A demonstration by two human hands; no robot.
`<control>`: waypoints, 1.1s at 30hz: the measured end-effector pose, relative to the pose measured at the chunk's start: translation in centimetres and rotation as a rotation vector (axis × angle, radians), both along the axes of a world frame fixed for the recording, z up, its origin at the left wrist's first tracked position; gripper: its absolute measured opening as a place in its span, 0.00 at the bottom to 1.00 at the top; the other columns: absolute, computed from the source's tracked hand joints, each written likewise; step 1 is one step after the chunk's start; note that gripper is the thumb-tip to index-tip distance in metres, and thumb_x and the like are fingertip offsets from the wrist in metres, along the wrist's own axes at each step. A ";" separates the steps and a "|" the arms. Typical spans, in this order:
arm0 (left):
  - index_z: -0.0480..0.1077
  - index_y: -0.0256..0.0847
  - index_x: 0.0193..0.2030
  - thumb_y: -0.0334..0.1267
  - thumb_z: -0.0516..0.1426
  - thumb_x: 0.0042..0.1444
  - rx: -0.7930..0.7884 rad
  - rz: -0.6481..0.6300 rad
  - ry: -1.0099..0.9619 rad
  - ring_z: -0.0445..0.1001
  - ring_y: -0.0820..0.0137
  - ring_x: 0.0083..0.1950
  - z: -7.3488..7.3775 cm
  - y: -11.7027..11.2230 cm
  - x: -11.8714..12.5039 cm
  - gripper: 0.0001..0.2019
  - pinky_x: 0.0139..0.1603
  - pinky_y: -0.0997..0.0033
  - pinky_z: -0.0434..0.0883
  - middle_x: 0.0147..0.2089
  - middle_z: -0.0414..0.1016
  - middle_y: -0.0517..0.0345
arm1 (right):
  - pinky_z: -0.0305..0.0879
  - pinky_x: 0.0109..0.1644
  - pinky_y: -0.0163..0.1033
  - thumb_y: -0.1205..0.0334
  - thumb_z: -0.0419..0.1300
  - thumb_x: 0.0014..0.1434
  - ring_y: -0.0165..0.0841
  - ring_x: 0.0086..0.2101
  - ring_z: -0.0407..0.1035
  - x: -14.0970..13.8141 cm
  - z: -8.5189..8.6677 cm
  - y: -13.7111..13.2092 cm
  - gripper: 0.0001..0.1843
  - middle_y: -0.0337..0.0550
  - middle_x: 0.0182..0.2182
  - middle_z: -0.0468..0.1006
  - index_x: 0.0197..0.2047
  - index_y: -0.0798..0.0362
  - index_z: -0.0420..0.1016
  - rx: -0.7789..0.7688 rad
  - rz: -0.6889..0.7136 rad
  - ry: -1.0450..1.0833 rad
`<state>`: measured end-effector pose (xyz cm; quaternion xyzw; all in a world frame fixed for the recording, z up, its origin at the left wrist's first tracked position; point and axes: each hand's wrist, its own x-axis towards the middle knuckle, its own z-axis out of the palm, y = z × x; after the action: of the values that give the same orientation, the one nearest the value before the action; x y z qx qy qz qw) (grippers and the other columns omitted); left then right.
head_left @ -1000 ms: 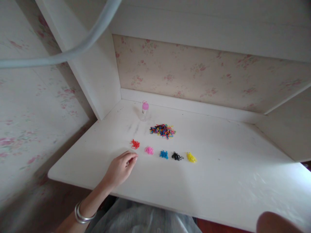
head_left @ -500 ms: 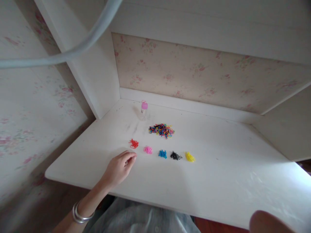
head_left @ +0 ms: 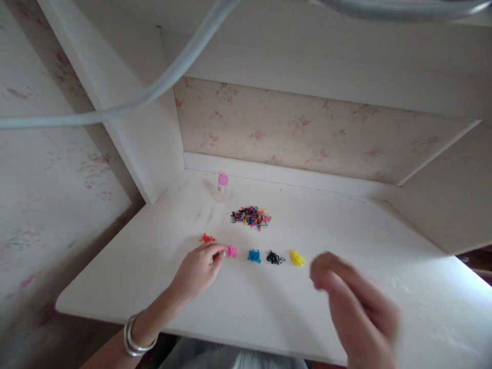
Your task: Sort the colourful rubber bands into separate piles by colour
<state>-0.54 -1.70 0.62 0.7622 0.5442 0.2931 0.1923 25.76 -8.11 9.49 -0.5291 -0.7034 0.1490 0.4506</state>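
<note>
My left hand (head_left: 200,269), with silver bangles at the wrist, rests low over the table with thumb and forefinger pinched together. Its fingertips meet the left edge of the pink rubber bands (head_left: 232,251); whether a band is between them is hidden. Just behind this hand lie the red rubber bands (head_left: 207,238), partly covered. To the right, small piles of blue rubber bands (head_left: 254,255), black rubber bands (head_left: 275,257) and yellow rubber bands (head_left: 296,258) follow in a row. My right hand (head_left: 357,302), blurred, hovers right of the yellow pile with fingers curled and thumb pressed in.
Behind the row is a larger mixed heap of coloured rubber bands (head_left: 251,217). A clear bottle with a pink cap (head_left: 222,180) stands farther back on the white table (head_left: 346,225). A pale cable (head_left: 154,92) crosses the upper left. Panels and a papered wall enclose the back.
My right hand has come in from the lower right corner to beside the yellow pile. My left hand has moved slightly right, onto the pink pile's edge. The camera view has tilted up.
</note>
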 end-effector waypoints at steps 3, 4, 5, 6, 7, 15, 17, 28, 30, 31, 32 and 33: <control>0.73 0.47 0.38 0.36 0.49 0.60 0.011 -0.029 0.176 0.74 0.70 0.39 0.9 2.4 2.2 0.11 0.42 0.71 0.68 0.39 0.77 0.60 | 0.57 0.27 0.31 0.53 0.49 0.63 0.27 0.24 0.64 -1.4 -2.2 6.1 0.20 0.38 0.23 0.73 0.27 0.52 0.73 -0.199 0.019 -0.190; 0.73 0.47 0.38 0.37 0.49 0.60 0.009 -0.025 0.238 0.74 0.70 0.39 1.0 3.3 3.0 0.11 0.41 0.71 0.68 0.39 0.77 0.60 | 0.56 0.28 0.31 0.53 0.48 0.63 0.28 0.25 0.65 -1.6 -3.3 7.7 0.21 0.39 0.23 0.74 0.26 0.52 0.74 -0.262 0.003 -0.283; 0.73 0.47 0.38 0.37 0.49 0.60 0.008 -0.020 0.290 0.75 0.69 0.39 1.1 4.2 3.7 0.11 0.41 0.71 0.68 0.40 0.76 0.59 | 0.56 0.29 0.31 0.53 0.48 0.63 0.28 0.25 0.66 -1.8 -4.3 9.0 0.21 0.39 0.23 0.74 0.26 0.51 0.74 -0.319 -0.037 -0.368; 0.73 0.47 0.38 0.38 0.49 0.60 0.010 -0.019 0.324 0.75 0.69 0.39 1.0 5.0 4.4 0.11 0.40 0.70 0.68 0.41 0.76 0.58 | 0.56 0.31 0.31 0.53 0.48 0.62 0.28 0.27 0.67 -1.9 -5.3 10.0 0.20 0.39 0.25 0.75 0.27 0.51 0.75 -0.367 -0.082 -0.436; 0.73 0.47 0.39 0.39 0.49 0.61 0.013 -0.020 0.348 0.75 0.68 0.40 0.9 5.8 5.0 0.11 0.40 0.70 0.68 0.41 0.76 0.57 | 0.56 0.32 0.31 0.53 0.48 0.62 0.29 0.28 0.69 -1.9 -6.1 10.6 0.20 0.39 0.26 0.77 0.29 0.50 0.76 -0.418 -0.114 -0.488; 0.71 0.42 0.43 0.41 0.48 0.61 0.032 -0.025 0.438 0.73 0.64 0.44 -0.2 9.9 8.3 0.12 0.41 0.67 0.68 0.45 0.73 0.50 | 0.60 0.36 0.34 0.51 0.47 0.62 0.35 0.38 0.72 -2.6 -7.2 11.6 0.18 0.42 0.38 0.79 0.42 0.43 0.77 -0.548 -0.195 -0.716; 0.70 0.41 0.43 0.39 0.48 0.61 0.030 -0.018 0.448 0.73 0.64 0.44 -0.3 10.2 8.7 0.12 0.41 0.67 0.68 0.46 0.72 0.50 | 0.61 0.38 0.35 0.51 0.47 0.62 0.36 0.39 0.72 -2.8 -7.0 12.1 0.18 0.44 0.39 0.79 0.42 0.44 0.77 -0.564 -0.203 -0.734; 0.70 0.41 0.40 0.36 0.46 0.63 0.031 -0.002 0.410 0.74 0.65 0.41 0.2 9.9 8.2 0.12 0.38 0.67 0.68 0.45 0.71 0.51 | 0.65 0.39 0.38 0.57 0.49 0.62 0.40 0.39 0.74 -4.0 -8.0 13.4 0.16 0.50 0.38 0.79 0.42 0.50 0.77 -0.531 -0.204 -0.758; 0.71 0.42 0.40 0.37 0.46 0.63 0.036 0.011 0.374 0.74 0.67 0.41 0.6 9.6 7.6 0.12 0.39 0.68 0.68 0.45 0.72 0.52 | 0.65 0.39 0.38 0.58 0.49 0.62 0.40 0.39 0.74 -4.0 -8.2 13.5 0.15 0.50 0.38 0.79 0.42 0.50 0.77 -0.536 -0.205 -0.765; 0.71 0.42 0.40 0.38 0.47 0.63 0.039 0.018 0.354 0.74 0.67 0.41 0.8 9.5 7.2 0.12 0.40 0.69 0.67 0.45 0.72 0.53 | 0.65 0.39 0.38 0.58 0.49 0.62 0.40 0.39 0.74 -4.0 -8.3 13.6 0.16 0.50 0.38 0.79 0.42 0.50 0.77 -0.537 -0.205 -0.768; 0.71 0.43 0.40 0.38 0.47 0.63 0.043 0.025 0.334 0.74 0.68 0.41 1.1 9.3 6.7 0.11 0.41 0.69 0.67 0.44 0.72 0.54 | 0.65 0.39 0.39 0.57 0.49 0.62 0.40 0.39 0.74 -4.0 -8.4 13.7 0.16 0.50 0.38 0.79 0.42 0.49 0.77 -0.538 -0.205 -0.770; 0.71 0.43 0.40 0.39 0.48 0.62 0.046 0.031 0.314 0.74 0.68 0.42 1.3 9.1 6.1 0.11 0.42 0.70 0.67 0.44 0.73 0.55 | 0.66 0.39 0.39 0.56 0.48 0.62 0.40 0.39 0.74 -4.1 -8.4 13.8 0.16 0.50 0.38 0.79 0.42 0.49 0.77 -0.538 -0.205 -0.771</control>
<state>5.59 7.40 1.92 0.7942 0.5726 0.1856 0.0830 21.68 5.69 1.06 -0.7103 -0.6999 0.0734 0.0164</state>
